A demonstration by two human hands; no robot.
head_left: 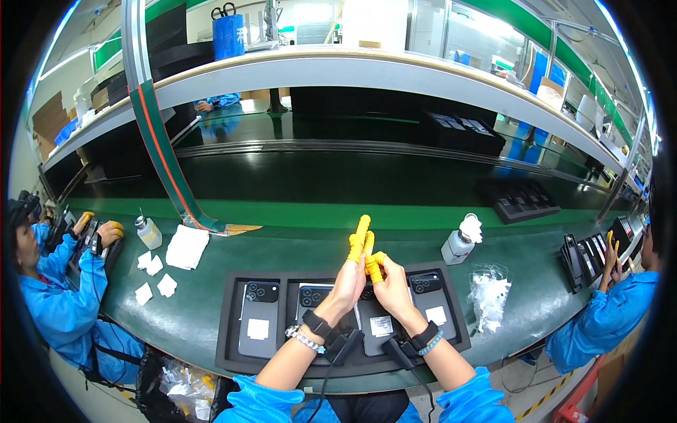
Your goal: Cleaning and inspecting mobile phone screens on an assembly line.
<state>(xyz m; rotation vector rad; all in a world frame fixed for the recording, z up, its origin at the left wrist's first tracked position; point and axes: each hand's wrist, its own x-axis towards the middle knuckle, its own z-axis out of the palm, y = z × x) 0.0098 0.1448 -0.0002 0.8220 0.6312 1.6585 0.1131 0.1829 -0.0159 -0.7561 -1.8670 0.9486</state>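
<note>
My left hand [345,283] and my right hand [393,287] meet in front of me, above a black foam tray [224,331]. Yellow finger cots cover the fingertips of both. The left fingers stretch upward, held close together. Bent against them are the right fingers, closed; whether they pinch anything is hidden. Several dark smartphones lie in the tray's slots, camera side up, with white labels on their backs. The leftmost phone [262,346] and the rightmost phone [427,299] show best; my hands and wrists partly cover those between. Each wrist wears a black strap with a cord and a beaded bracelet.
White cloths [187,247] and a pump bottle [148,233] sit left. Another bottle [458,247] and crumpled clear plastic [489,299] lie right. Beyond are a black tray [518,199] and a shelf [338,56]. Co-workers in blue sit either side. A waste bin [151,391] stands below left.
</note>
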